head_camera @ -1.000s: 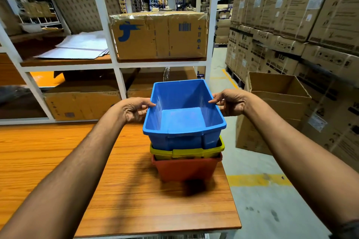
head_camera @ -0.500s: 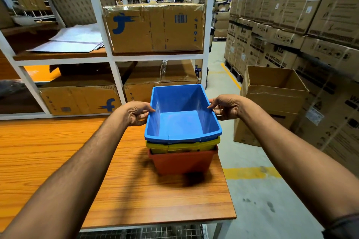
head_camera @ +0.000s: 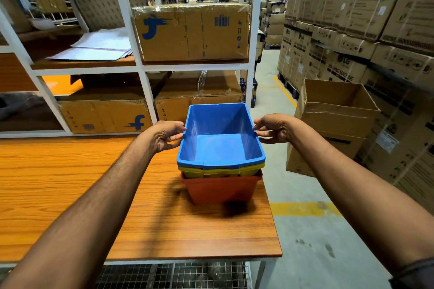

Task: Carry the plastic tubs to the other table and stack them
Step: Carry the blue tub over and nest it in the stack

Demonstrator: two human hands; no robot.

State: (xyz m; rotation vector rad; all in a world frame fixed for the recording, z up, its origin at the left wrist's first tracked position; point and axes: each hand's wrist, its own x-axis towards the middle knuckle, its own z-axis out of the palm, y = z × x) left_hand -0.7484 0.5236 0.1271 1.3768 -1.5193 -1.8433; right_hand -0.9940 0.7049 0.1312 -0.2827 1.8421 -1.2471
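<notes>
While nested in yellow tub (head_camera: 220, 169), blue tub (head_camera: 220, 148) between loosened hands.

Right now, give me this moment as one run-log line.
blue plastic tub nested atop yellow tub in red tub | stack on wooden table, right end | left hand, right hand at blue rim, grip loosened

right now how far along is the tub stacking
Done: the blue tub sits nested in the yellow tub, which sits in the red tub, on the wooden table. In hand: left hand and right hand are at the blue rim, fingers opening. Left: letting go; no other tubs visible.
</notes>
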